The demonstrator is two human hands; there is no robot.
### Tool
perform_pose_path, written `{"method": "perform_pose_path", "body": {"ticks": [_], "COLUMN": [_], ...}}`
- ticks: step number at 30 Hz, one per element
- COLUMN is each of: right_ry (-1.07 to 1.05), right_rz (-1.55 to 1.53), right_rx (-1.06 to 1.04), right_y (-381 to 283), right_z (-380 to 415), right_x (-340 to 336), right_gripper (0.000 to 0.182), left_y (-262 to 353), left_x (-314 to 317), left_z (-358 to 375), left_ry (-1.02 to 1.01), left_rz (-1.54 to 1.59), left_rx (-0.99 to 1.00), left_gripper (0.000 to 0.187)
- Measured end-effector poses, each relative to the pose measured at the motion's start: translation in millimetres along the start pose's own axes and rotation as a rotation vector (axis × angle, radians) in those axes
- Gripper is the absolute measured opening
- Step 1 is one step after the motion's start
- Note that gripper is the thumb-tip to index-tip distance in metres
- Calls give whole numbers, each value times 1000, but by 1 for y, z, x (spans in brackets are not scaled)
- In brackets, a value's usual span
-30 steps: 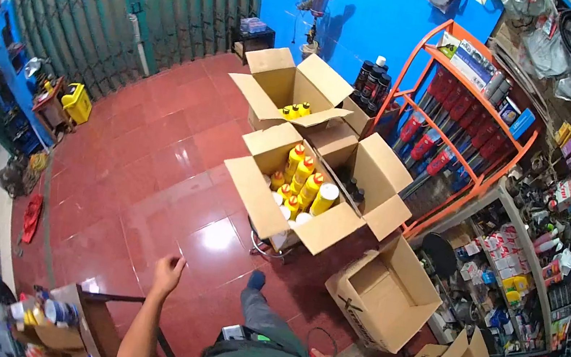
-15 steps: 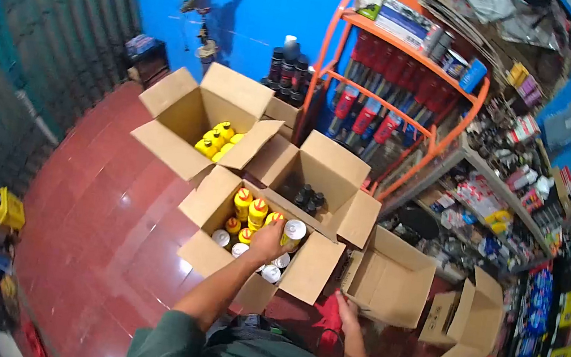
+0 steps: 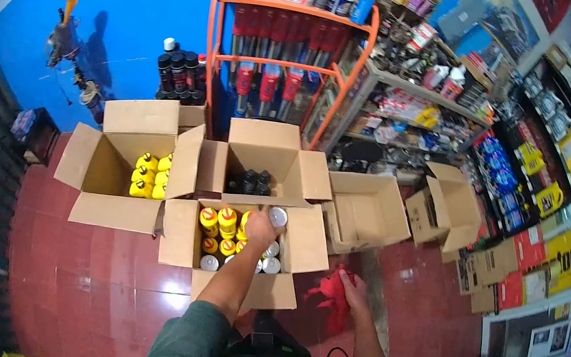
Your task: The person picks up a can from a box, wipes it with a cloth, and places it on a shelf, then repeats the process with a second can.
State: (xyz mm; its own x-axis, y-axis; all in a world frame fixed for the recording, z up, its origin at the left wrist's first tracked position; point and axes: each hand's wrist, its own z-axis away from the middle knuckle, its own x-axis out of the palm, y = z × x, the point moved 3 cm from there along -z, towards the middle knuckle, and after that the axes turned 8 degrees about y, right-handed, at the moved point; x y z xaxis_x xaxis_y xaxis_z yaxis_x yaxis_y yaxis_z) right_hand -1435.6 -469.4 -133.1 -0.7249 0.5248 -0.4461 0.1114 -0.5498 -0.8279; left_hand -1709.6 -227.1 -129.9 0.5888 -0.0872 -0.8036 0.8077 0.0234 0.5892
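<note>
Left hand in bottle carton; right hand on red cloth.

The left hand (image 3: 260,228) was closed around a yellow bottle (image 3: 247,226) standing inside the open cardboard box (image 3: 179,236), beside other yellow bottles with red caps (image 3: 218,219). The right hand (image 3: 355,290) gripped a red cloth (image 3: 332,296) just beside that box, above the red tiled floor (image 3: 82,274).

Head-worn view, steeply down over open cartons (image 3: 233,237)

Access to the nearest carton (image 3: 179,236) was from above only; its raised flaps blocked the 3 and 9 o'clock sides. Upright bottles (image 3: 218,219) filled its left half. At 12 o'clock another open carton (image 3: 259,156) abutted; the orange rack (image 3: 287,40) stood beyond.
</note>
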Motion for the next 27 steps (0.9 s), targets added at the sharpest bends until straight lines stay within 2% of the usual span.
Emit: {"method": "perform_pose_path", "body": {"ticks": [2, 3, 5, 6, 8, 9, 10, 12, 13, 14, 16, 18, 20, 22, 24, 25, 26, 27], "right_ry": [29, 21, 58, 78, 91, 99, 91, 86, -42, -56, -51, -15, 4, -54, -124, -59, -315, -330], "right_rz": [145, 74, 17, -30, -146, -255, -260, -426, -576, -581, -632, -604, -431, -314, -249, -80, -238, -238], "right_rx": [-137, -153, -111, -74, -62, -50, -50, -43, -36, -39, -172, -270, -396, -650, -945, -997, -778, -813], "right_y": [-12, -10, -16, -23, -27, -29, -29, -36, -62, -70, -88, -124, -155, -172, -174, -177, -188, -195], "right_z": [28, 38, 67, 79, 85, 87, 83, 69, 80, 72, 57, 64, 74, 91, 107, 123, 133, 137], "right_x": [-6, -7, -17, -19, -19, -18, -13, -1, 7, 17, 33, 48, 61, 84, 113, 108, 104, 101], "right_gripper": [49, 48, 49, 49, 51, 53, 53, 58, 62, 62, 60, 55, 47, 48, 56, 72, 76, 73], "left_y": [-7, -10, -20, -22, -23, -31, -33, -31, -26, -17, 0, 18, 31, 38, 46, 53, 58, 62], "left_x": [-2, -4, -11, -20, -42, -39, -43, -58, -69, -86, -115, -135, -147, -144, -145, -153, -163, -170], "left_z": [15, 12, 19, 24, 29, 25, 29, 29, 34, 38, 47, 57, 66, 65, 65, 71, 80, 86], "left_ry": [310, 309, 347, 341, 104, 155, 160, 183, 265, 277, 275, 300, 278, 318, 353, 408, 400, 421], "left_rz": [0, 6, 163, 159, 401, 443, 435, 617, 590, 581, 526, 578, 562, 578, 666, 643, 591, 560], "left_rx": [198, 219, 407, 416, 276, 354, 352, 401, 427, 425, 372, 347, 285, 280, 164, 232, 218, 202], "left_gripper": [85, 85, 84, 84, 84, 80, 80, 80, 72, 72, 65, 59, 53, 54, 65, 67, 69, 73]}}
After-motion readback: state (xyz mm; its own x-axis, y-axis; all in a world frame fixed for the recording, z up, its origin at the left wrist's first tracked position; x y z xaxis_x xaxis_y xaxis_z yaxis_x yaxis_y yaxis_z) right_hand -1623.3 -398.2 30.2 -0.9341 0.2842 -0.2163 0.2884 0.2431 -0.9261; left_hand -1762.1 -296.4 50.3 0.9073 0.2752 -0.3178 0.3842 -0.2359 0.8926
